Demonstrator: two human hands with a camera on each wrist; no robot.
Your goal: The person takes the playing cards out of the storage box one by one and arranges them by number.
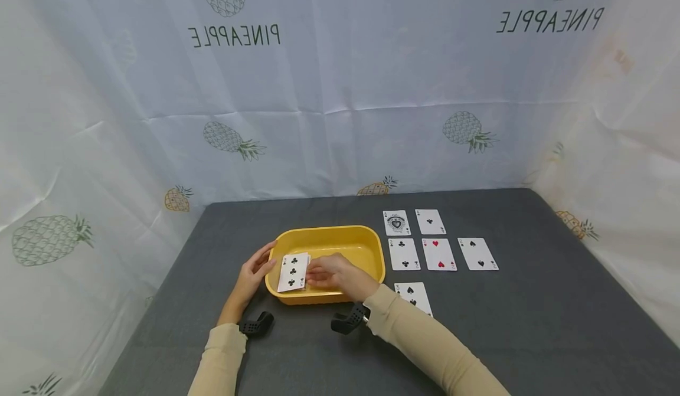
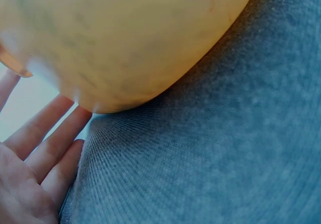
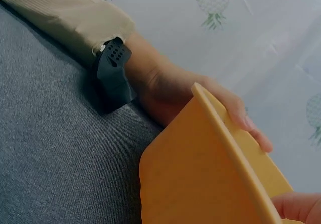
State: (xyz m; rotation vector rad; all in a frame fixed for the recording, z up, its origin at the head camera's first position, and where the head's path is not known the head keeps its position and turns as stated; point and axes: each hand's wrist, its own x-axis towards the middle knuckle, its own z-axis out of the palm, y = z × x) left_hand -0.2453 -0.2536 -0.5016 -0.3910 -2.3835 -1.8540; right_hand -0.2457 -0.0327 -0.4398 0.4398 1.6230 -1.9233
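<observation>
A shallow yellow tray stands on the dark table. Inside its left end lies a small pile of playing cards with the three of clubs uppermost and face up. My left hand rests against the tray's left end, thumb at the rim; in the left wrist view its fingers lie straight along the outer wall. My right hand reaches over the front rim into the tray. Its curled fingers pinch at the right edge of the three of clubs. In the right wrist view only a fingertip of it shows.
Face-up cards lie right of the tray: the ace of spades and ace of clubs behind, the two of clubs, two of hearts and two of spades before them. My right sleeve partly covers another spade card.
</observation>
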